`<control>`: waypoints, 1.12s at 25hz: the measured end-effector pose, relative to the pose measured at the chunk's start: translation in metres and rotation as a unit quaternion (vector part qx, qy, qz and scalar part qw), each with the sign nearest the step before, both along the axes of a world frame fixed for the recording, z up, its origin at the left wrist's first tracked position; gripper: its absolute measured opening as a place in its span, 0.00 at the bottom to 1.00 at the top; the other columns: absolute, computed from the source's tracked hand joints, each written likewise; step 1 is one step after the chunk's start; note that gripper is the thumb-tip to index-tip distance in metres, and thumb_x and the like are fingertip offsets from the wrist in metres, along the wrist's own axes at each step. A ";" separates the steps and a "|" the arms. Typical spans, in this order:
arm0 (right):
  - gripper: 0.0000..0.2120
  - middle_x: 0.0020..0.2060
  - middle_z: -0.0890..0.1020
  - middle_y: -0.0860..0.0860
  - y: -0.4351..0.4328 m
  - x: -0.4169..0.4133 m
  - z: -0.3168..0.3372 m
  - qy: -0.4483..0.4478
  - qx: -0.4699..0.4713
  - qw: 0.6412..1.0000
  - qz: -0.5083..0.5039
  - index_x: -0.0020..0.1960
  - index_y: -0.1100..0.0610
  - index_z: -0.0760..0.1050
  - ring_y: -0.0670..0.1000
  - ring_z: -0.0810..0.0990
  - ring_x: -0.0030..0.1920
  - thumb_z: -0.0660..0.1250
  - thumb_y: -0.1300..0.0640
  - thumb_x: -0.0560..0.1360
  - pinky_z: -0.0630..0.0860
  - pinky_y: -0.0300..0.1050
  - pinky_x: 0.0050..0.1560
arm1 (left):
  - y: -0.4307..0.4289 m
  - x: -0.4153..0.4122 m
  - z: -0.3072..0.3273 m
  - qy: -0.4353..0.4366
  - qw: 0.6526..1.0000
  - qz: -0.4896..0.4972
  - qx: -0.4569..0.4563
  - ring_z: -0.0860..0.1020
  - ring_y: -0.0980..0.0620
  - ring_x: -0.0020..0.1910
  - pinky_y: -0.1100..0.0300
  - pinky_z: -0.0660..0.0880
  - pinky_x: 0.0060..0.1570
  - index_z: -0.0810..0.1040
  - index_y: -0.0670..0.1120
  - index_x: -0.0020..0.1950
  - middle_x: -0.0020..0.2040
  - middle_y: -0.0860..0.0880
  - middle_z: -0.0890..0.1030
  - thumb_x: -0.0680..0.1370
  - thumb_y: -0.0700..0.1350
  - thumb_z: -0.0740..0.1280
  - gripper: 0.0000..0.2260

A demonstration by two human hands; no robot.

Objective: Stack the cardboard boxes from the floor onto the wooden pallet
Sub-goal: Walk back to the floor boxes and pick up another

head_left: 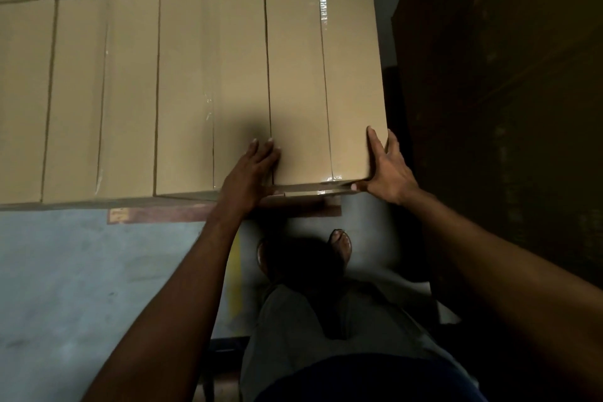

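1. The fingers of the left hand (251,170) lie straight and slightly fanned, flat on the top of the tan cardboard box (300,75). They rest at its near left edge, over the seam with the neighbouring box (186,91).
2. The fingers of the right hand (388,170) are straight and close together at the box's near right corner. One lies on the top and the others go over the right side, while the thumb stretches along the narrow near face. It cups the corner rather than pinching it.
3. Both hands touch the box, so neither is nearer. The box lies directly ahead of the fingertips, with its long axis running away from the person.
4. My judgement is that any remaining move is a push straight along that axis, or a small squaring of the near end.
5. The box is plain and smooth, with a clear tape strip along its top centre seam. It sits at the right end of a tight row of matching boxes (98,91), and more lie behind.
6. The row rests on the reddish-brown wooden pallet (163,214), of which only a near plank shows.
7. Below is grey-blue concrete floor (65,271), with the person's sandalled feet (341,241) close to the pallet and a dark wall (489,108) to the right.
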State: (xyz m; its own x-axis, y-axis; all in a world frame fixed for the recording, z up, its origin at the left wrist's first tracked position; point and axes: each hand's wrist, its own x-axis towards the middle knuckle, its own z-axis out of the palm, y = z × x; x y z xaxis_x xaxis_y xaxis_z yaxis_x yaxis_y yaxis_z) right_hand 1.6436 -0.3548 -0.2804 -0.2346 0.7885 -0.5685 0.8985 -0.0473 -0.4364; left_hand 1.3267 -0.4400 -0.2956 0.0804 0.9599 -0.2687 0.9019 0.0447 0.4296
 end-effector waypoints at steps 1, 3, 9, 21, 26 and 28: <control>0.68 0.82 0.36 0.54 -0.001 0.001 0.000 0.003 0.001 1.000 -0.002 0.83 0.41 0.36 0.67 0.51 0.81 0.84 0.41 0.63 0.63 0.69 0.75 | -0.001 0.003 0.002 0.001 1.000 -0.001 0.001 0.54 0.45 0.83 0.47 0.68 0.72 0.65 0.50 0.81 0.83 0.53 0.58 0.68 0.46 0.82 0.44; 0.66 0.82 0.37 0.52 -0.002 -0.001 0.002 0.032 -0.010 0.999 -0.033 0.83 0.41 0.38 0.65 0.48 0.81 0.83 0.38 0.62 0.59 0.67 0.78 | -0.001 0.004 0.004 -0.006 1.000 0.002 -0.002 0.56 0.43 0.82 0.48 0.65 0.76 0.66 0.48 0.81 0.82 0.50 0.61 0.67 0.47 0.82 0.45; 0.63 0.80 0.30 0.54 -0.001 -0.022 -0.002 0.007 0.012 0.999 -0.043 0.83 0.39 0.38 0.66 0.41 0.81 0.76 0.28 0.63 0.54 0.66 0.78 | 0.016 0.006 0.009 -0.064 0.992 0.112 -0.003 0.74 0.45 0.69 0.54 0.71 0.67 0.74 0.46 0.75 0.71 0.48 0.77 0.69 0.58 0.80 0.38; 0.63 0.81 0.35 0.52 0.024 -0.021 -0.006 0.058 -0.012 0.993 -0.101 0.83 0.39 0.39 0.61 0.42 0.81 0.83 0.45 0.66 0.52 0.61 0.79 | 0.073 0.028 0.037 -0.181 0.908 0.372 -0.069 0.86 0.50 0.33 0.51 0.85 0.46 0.83 0.44 0.38 0.31 0.44 0.84 0.77 0.40 0.71 0.08; 0.64 0.81 0.36 0.51 0.028 -0.019 0.000 0.075 -0.037 0.990 -0.112 0.83 0.39 0.41 0.59 0.43 0.81 0.84 0.49 0.64 0.52 0.59 0.80 | 0.080 0.033 0.036 -0.109 0.925 0.356 -0.077 0.86 0.46 0.40 0.53 0.83 0.49 0.85 0.38 0.42 0.36 0.41 0.85 0.75 0.37 0.71 0.04; 0.65 0.81 0.36 0.52 0.027 -0.016 0.002 0.070 -0.041 0.991 -0.105 0.83 0.39 0.41 0.60 0.43 0.81 0.84 0.51 0.64 0.51 0.59 0.80 | 0.083 0.031 0.034 -0.094 0.924 0.355 -0.107 0.86 0.43 0.46 0.53 0.83 0.50 0.85 0.36 0.49 0.43 0.38 0.86 0.73 0.38 0.75 0.07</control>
State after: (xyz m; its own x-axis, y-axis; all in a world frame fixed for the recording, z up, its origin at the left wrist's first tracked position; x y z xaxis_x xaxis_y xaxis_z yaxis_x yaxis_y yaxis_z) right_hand 1.6281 -0.3278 -0.2783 -0.1517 0.7814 -0.6053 0.7959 -0.2667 -0.5436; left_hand 1.3573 -0.3568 -0.2620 -0.4848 0.7153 -0.5034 0.5226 0.6984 0.4890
